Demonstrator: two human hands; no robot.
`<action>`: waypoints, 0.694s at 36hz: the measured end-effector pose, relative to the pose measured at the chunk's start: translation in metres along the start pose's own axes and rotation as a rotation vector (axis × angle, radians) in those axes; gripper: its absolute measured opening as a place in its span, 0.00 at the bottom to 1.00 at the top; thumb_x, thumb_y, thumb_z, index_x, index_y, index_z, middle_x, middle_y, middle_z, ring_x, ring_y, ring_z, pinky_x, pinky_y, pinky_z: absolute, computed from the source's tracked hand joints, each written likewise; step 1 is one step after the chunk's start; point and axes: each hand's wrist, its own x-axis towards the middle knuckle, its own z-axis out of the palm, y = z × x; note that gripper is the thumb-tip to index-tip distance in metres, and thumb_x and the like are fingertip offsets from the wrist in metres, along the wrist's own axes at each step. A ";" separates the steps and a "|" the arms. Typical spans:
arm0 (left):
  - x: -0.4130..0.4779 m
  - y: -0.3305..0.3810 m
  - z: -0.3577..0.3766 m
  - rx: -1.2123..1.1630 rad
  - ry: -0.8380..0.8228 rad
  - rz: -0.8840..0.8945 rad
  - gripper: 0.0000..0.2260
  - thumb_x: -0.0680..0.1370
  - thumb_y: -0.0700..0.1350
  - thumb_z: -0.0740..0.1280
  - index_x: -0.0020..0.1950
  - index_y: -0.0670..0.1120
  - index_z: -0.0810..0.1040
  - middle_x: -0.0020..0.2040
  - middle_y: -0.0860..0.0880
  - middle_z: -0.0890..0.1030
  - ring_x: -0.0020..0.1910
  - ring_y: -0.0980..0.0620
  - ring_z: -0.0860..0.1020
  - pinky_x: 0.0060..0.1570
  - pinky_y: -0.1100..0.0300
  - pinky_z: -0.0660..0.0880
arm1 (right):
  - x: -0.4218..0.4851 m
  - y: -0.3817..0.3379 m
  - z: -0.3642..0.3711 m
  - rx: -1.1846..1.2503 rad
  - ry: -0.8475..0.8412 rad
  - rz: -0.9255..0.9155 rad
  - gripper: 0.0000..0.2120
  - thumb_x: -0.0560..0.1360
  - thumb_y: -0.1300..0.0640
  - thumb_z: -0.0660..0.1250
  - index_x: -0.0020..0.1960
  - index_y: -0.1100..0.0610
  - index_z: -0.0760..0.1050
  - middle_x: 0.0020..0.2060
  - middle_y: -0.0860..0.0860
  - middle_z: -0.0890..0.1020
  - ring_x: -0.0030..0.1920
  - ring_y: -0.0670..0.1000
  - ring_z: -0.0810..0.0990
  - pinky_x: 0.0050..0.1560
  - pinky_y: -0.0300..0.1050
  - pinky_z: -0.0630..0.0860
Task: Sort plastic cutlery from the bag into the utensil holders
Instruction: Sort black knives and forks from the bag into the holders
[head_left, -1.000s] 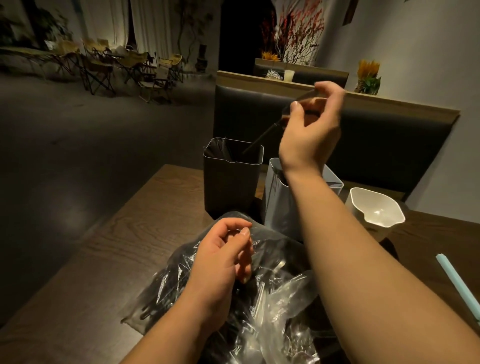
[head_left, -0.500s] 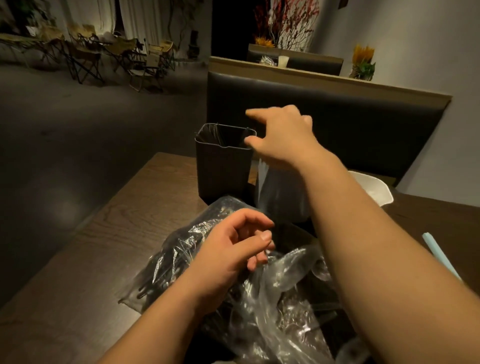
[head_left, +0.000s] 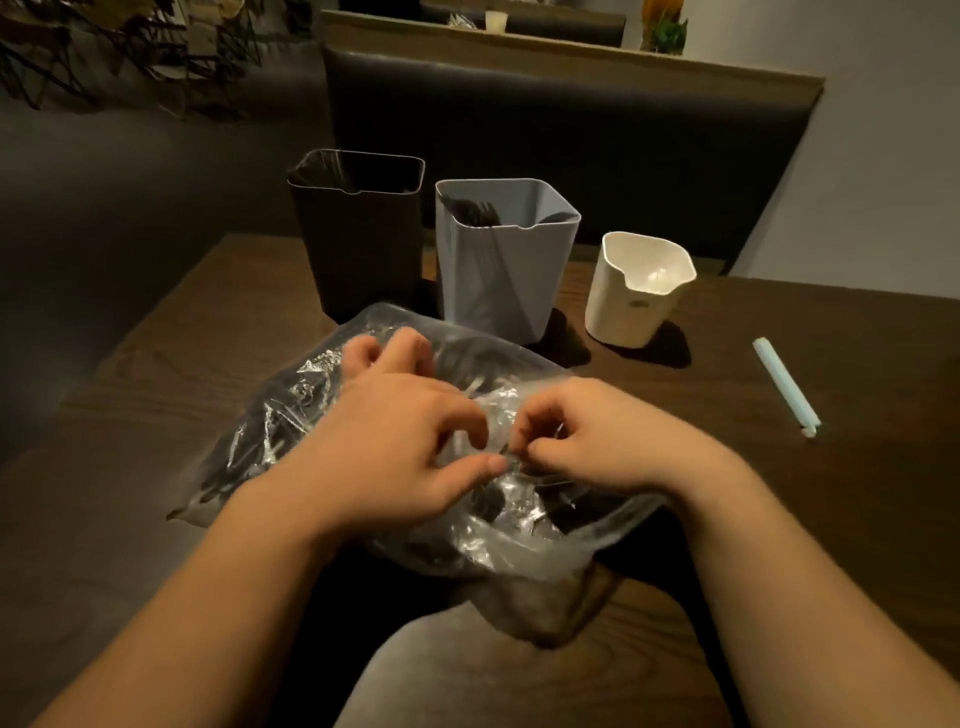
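nearest: left hand and right hand meet at the mouth of the clear bag, which lies on the tabletop under both. right fingers curled tight, thumb & forefinger pinching the film. left thumb & forefinger narrow on the same fold; other left fingers spread on the bag just beyond. judged: parting the film to reach the next pc. dark cutlery shows through the film, left of the fingers. beyond the fingers, 3 holders in a row, mouths up for drop-in: black holder to the left, grey holder w/ forks ahead, white holder to the right. pale blue stick lies well right of the right fingers. writing: small mark on white holder front, too small to read; no other labels seen.
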 end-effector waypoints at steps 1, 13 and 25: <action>-0.001 -0.001 -0.002 0.034 0.019 -0.014 0.25 0.73 0.74 0.52 0.41 0.60 0.81 0.35 0.64 0.75 0.54 0.54 0.64 0.55 0.50 0.57 | 0.002 0.003 0.008 -0.049 0.098 -0.017 0.10 0.76 0.59 0.69 0.51 0.44 0.81 0.47 0.41 0.83 0.48 0.41 0.81 0.54 0.47 0.81; -0.008 -0.006 -0.020 0.163 -0.130 -0.115 0.45 0.56 0.87 0.50 0.66 0.66 0.73 0.53 0.55 0.60 0.62 0.51 0.54 0.65 0.50 0.50 | 0.001 0.014 0.006 -0.142 0.227 -0.152 0.48 0.63 0.41 0.80 0.76 0.45 0.60 0.74 0.41 0.63 0.76 0.42 0.59 0.77 0.46 0.60; -0.005 0.002 -0.008 0.095 -0.087 0.044 0.29 0.68 0.82 0.52 0.54 0.70 0.81 0.50 0.54 0.63 0.59 0.48 0.61 0.63 0.49 0.54 | -0.015 0.012 0.015 -0.290 -0.016 0.004 0.53 0.64 0.40 0.79 0.80 0.43 0.52 0.79 0.42 0.56 0.79 0.46 0.52 0.79 0.45 0.52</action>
